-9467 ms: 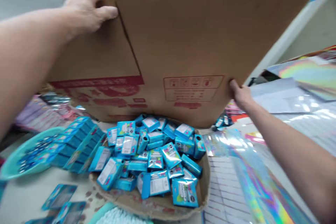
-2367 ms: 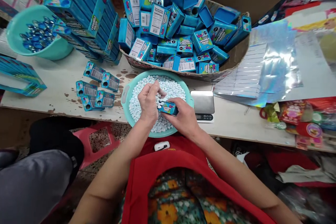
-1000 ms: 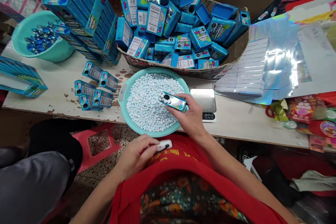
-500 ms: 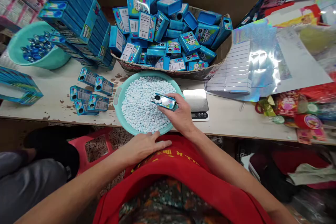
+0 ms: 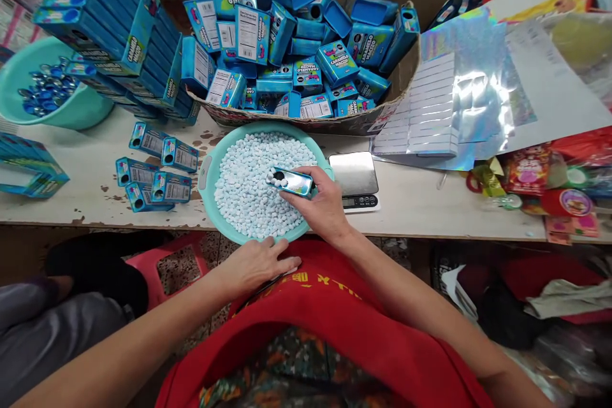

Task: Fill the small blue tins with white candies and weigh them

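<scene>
A small blue candy tin point(image 5: 295, 183) lies in my right hand point(image 5: 325, 204), which is closed around its right end. The tin is tilted over the bowl, and several white candies rest in and around its dark round opening. Beneath it, a turquoise bowl point(image 5: 206, 201) is heaped with small pale candies point(image 5: 258, 204). At the bowl's near rim rests my left hand point(image 5: 261, 262), fingers loosely stretched out, by my red apron point(image 5: 329, 287); I see nothing in it. A flat digital scale point(image 5: 354, 178) stands just right of the bowl.
Several blue tins point(image 5: 176, 186) lie left of the bowl. Behind it stands a cardboard box point(image 5: 287, 122) full of such tins. Stacked display boxes point(image 5: 95, 25) and a turquoise bowl of shiny blue pieces point(image 5: 90, 111) stand at left. Printed sheets point(image 5: 421, 115) lie at right. A seated person's leg point(image 5: 71, 338) is lower left.
The whole view has shifted slightly, so the table things sit a little further left and higher. My hands keep nearly the same places at the bowl, and the tin stays held over it.
</scene>
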Available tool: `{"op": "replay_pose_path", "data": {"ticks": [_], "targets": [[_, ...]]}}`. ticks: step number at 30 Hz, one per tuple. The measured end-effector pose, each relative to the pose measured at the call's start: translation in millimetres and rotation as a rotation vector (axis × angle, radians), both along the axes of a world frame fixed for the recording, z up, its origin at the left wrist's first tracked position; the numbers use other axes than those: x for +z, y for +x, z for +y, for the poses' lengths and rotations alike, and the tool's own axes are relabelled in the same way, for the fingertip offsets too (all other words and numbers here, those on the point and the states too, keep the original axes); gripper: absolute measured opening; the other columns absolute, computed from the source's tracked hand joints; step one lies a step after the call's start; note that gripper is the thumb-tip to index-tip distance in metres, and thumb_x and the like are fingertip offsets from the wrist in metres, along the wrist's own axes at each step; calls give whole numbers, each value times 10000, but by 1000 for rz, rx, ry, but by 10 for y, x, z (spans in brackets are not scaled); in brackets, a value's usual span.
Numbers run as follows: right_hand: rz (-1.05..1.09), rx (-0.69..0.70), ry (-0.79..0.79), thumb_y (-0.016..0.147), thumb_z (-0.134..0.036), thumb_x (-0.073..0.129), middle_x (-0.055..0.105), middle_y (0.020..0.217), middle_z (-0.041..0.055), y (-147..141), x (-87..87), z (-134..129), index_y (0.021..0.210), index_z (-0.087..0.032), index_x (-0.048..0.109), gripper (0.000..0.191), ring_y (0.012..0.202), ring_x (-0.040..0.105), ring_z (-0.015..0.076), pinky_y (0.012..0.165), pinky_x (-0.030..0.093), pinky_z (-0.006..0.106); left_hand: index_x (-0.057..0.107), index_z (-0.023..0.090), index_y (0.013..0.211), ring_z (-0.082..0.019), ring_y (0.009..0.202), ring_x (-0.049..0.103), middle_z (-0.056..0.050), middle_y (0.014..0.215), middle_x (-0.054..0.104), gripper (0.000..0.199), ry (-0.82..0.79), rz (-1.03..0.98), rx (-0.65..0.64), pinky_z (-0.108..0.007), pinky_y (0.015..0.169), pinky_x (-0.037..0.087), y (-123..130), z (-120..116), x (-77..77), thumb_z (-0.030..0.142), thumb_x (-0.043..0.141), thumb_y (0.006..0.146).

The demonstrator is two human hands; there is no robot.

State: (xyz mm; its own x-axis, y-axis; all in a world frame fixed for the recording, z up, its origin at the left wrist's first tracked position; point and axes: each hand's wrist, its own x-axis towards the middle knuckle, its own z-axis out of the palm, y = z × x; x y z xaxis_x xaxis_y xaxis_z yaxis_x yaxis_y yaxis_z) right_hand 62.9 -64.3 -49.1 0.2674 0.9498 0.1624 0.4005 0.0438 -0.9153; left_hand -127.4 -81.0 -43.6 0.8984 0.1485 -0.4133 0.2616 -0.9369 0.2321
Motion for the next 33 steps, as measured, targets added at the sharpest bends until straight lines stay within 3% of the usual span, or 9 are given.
{"op": "replay_pose_path", "data": {"ticks": [6,12,16,21,29,33], "targets": [[-3,11,-4,699,-262,744,650,963,31,-33,0,-6,989,-204,597,330,909,613,190,814,463,302,463,269,1161,-197,773,508,-70,973,485,249,62,-14,-83,-255,491,334,25,-79,-25,218,397,926],[-22,33,-15,694,-263,747,648,954,26,-8,-70,-28,979,-208,596,328,893,617,191,807,469,303,423,270,1225,-188,733,480,-45,899,485,330,171,-56,-115,-301,509,300,-236,-233,88,194,443,905],[-36,18,-22,711,-277,736,650,981,27,2,-126,-50,1009,-218,593,335,902,622,193,806,479,314,464,250,1168,-183,737,466,-43,892,495,308,208,-29,-65,-329,540,276,-410,-390,181,145,480,879],[-42,12,-21,723,-312,732,658,987,31,-21,-140,-65,1023,-223,606,338,900,631,199,813,494,339,522,191,895,-160,667,421,-29,802,492,67,256,-43,52,-339,574,250,-556,-516,259,129,497,888],[-101,-84,54,668,-329,781,669,952,31,-114,4,-107,1015,-213,629,396,870,636,207,792,515,363,490,177,769,-154,602,378,-30,724,462,155,204,-24,224,-359,560,225,-688,-736,184,224,472,916],[-110,-97,34,665,-336,786,673,950,31,-159,44,-131,1023,-207,630,411,843,640,200,778,526,361,495,183,738,-162,589,389,-46,711,476,164,95,0,232,-362,540,214,-671,-715,337,225,486,896]]}}
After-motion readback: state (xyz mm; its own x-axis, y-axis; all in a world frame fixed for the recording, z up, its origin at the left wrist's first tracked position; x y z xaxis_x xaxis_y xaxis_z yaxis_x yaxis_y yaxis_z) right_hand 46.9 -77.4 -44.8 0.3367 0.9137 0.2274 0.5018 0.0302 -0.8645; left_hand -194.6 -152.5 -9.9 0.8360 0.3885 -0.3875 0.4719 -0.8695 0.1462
